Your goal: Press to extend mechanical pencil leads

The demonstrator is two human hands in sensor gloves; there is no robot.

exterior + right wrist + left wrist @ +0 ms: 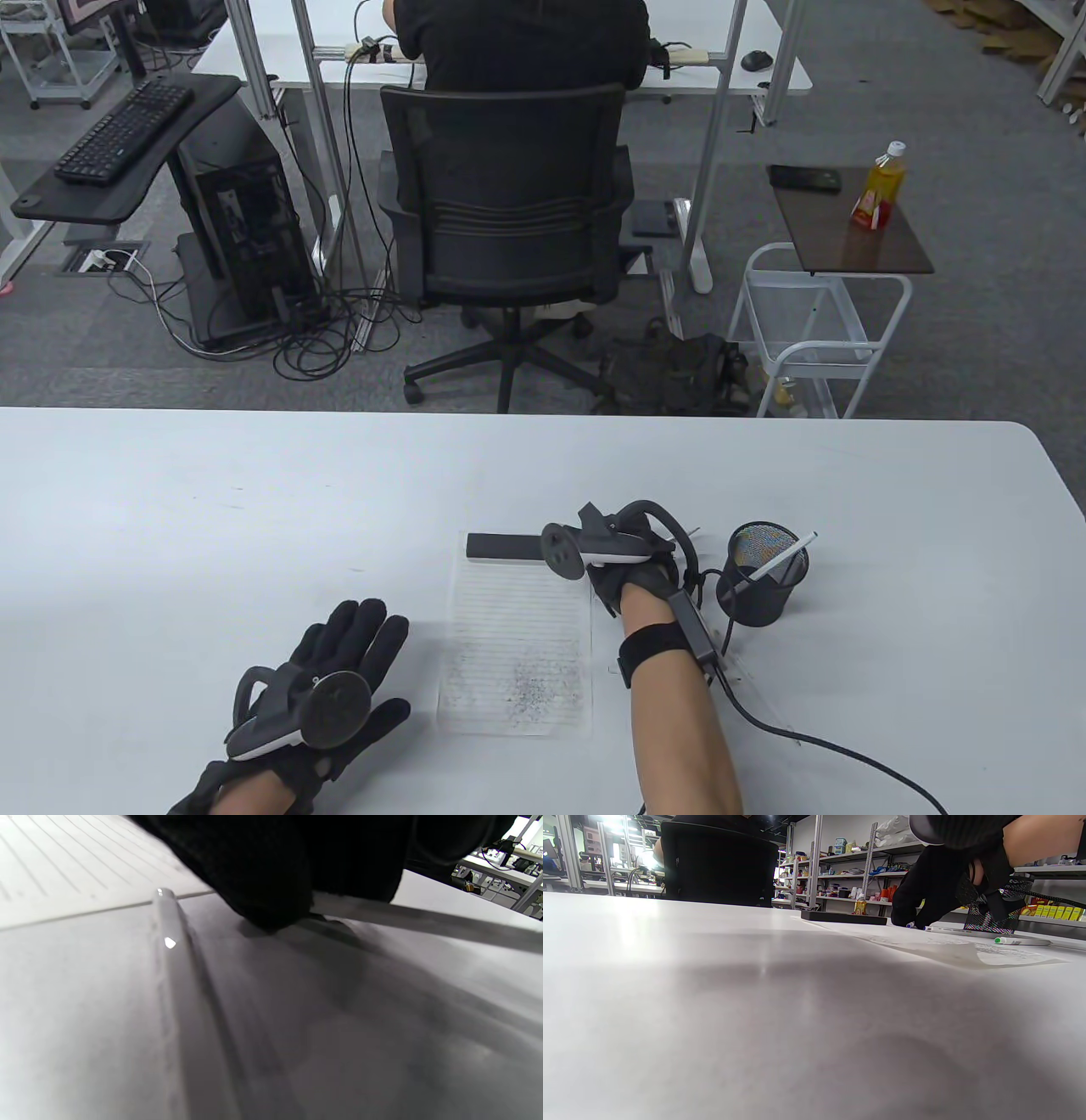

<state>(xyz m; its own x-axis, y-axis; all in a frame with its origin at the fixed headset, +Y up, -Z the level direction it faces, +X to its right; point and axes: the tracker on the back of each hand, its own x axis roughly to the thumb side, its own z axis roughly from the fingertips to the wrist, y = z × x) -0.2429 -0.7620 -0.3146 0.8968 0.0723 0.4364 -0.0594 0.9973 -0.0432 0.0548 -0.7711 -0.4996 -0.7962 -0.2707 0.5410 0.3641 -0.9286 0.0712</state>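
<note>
My right hand (624, 577) reaches down to the table just right of the lined paper (517, 645). Its fingertips (263, 887) close on a mechanical pencil (424, 921) that lies on the table; the left wrist view shows this pencil's blue end (918, 926) under the fingers. A second, clear pencil (169, 942) lies beside it, seen with a green end in the left wrist view (1022, 941). A white pencil (785, 560) stands in the black mesh cup (764, 586). My left hand (339, 671) rests flat on the table, fingers spread, holding nothing.
A black block (505, 548) lies across the top of the paper. A cable (814, 747) runs from my right wrist over the table to the lower right. An office chair (509, 212) and a white cart (814, 331) stand beyond the far edge.
</note>
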